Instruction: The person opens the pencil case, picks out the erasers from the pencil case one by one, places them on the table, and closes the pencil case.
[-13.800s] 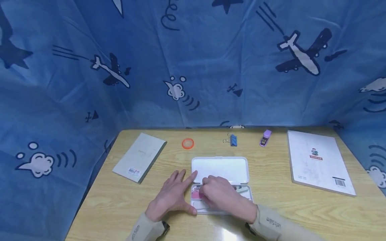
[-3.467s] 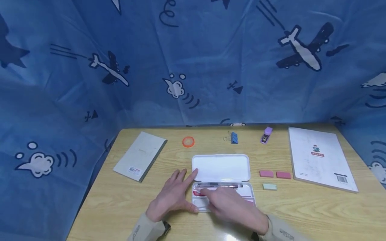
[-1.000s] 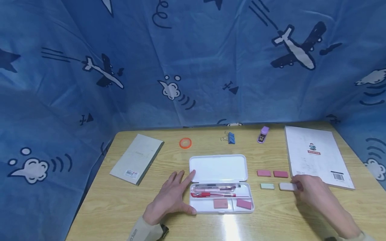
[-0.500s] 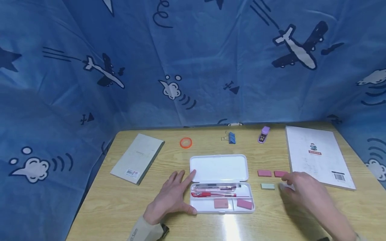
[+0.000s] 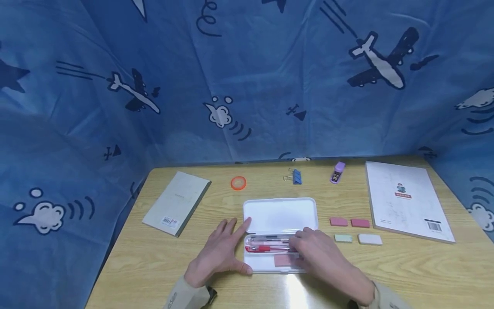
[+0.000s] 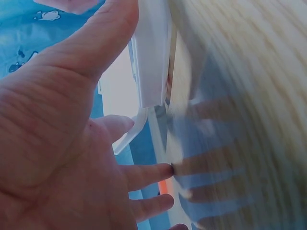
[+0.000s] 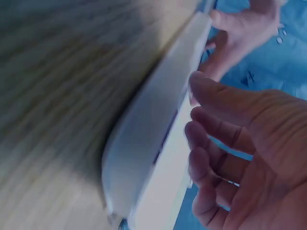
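Note:
A white pencil case (image 5: 279, 214) lies opened on the table, its lid folded back. Clear-barrelled pens and a red pen (image 5: 264, 249) fill its long compartment. My left hand (image 5: 216, 257) rests at the case's left side, fingers spread, thumb at the front corner. Over the right half of the case is my right hand (image 5: 322, 255), fingers loosely bent, fingertips beside a pink eraser (image 5: 282, 260). In the right wrist view a gap shows between thumb (image 7: 220, 96) and forefinger. The hand hides the compartment at the case's right end.
Right of the case lie a pink eraser (image 5: 338, 222), a darker pink one (image 5: 360, 223), a green one (image 5: 343, 238) and a white one (image 5: 370, 239). Behind are an orange ring (image 5: 238, 183), blue binder clip (image 5: 296, 176) and purple item (image 5: 337, 172). Books (image 5: 177, 204) (image 5: 409, 201) flank them.
Erasers have come out of the case onto the table at right. My right hand has let go of the white eraser and moved left over the case. My left hand stays by the case.

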A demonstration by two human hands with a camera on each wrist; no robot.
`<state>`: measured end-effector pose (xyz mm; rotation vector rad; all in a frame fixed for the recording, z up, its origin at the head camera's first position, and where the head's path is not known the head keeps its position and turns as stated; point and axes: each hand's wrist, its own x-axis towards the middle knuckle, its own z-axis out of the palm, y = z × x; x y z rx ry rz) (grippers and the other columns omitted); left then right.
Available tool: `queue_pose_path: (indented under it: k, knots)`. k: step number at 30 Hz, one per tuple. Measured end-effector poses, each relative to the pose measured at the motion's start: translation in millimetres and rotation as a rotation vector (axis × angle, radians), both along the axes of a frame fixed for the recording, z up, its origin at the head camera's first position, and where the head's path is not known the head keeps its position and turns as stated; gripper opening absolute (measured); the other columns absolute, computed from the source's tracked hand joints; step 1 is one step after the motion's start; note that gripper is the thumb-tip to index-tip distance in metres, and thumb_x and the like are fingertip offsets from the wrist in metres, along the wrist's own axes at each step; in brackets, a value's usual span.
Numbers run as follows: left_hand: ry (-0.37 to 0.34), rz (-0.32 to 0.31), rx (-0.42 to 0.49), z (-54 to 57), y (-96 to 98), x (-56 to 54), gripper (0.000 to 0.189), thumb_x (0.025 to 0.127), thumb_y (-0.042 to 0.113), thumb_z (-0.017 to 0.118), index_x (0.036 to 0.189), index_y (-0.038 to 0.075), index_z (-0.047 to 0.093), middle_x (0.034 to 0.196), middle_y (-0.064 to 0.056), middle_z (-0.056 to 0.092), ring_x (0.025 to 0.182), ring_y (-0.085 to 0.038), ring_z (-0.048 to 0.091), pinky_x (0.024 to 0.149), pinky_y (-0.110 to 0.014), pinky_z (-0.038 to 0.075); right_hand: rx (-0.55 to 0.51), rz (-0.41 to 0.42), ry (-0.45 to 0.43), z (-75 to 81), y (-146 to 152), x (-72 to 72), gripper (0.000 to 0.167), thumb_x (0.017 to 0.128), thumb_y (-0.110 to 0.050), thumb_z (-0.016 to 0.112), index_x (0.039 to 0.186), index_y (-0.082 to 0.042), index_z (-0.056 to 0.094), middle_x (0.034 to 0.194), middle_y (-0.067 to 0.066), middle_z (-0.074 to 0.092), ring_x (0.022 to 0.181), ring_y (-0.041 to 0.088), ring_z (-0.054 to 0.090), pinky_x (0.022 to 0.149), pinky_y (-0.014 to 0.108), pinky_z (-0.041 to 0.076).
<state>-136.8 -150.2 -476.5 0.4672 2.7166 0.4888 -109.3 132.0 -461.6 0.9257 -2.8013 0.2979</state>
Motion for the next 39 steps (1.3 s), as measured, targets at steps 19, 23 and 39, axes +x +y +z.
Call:
queue_pose_path:
  k: [19,23,39]
  knots:
    - [-0.015,0.018,-0.019,2.6,0.6,-0.7,0.134,0.055,0.066,0.089,0.163,0.038,0.015,0.168,-0.021,0.021,0.154,-0.051,0.014,0.122,-0.068,0.022,0.097,0.105,0.06,-11.7,-20.0,-8.8,0.026,0.082,-0.035,0.081,0.073,-0.022,0.061,0.068,-0.01,0.061,0.063,0.009,0.052,0.061,0.024,0.038]
    - [-0.005,0.015,-0.018,3.0,0.0,-0.6,0.135,0.054,0.066,0.089,0.163,0.037,0.015,0.168,-0.022,0.021,0.154,-0.051,0.014,0.122,-0.068,0.022,0.072,0.16,0.08,-11.9,-15.5,-8.3,0.025,0.089,-0.041,0.075,0.073,-0.023,0.067,0.068,-0.012,0.062,0.065,0.008,0.055,0.065,0.025,0.041]
    - [-0.01,0.009,-0.021,0.5,0.1,-0.4,0.133,0.056,0.067,0.089,0.163,0.037,0.016,0.167,-0.021,0.023,0.153,-0.051,0.017,0.121,-0.067,0.025,-0.137,0.133,-0.047,-4.4,3.7,-11.7,0.007,0.087,-0.011,0.072,0.087,-0.018,0.071,0.074,-0.01,0.067,0.067,0.002,0.055,0.064,0.023,0.05]
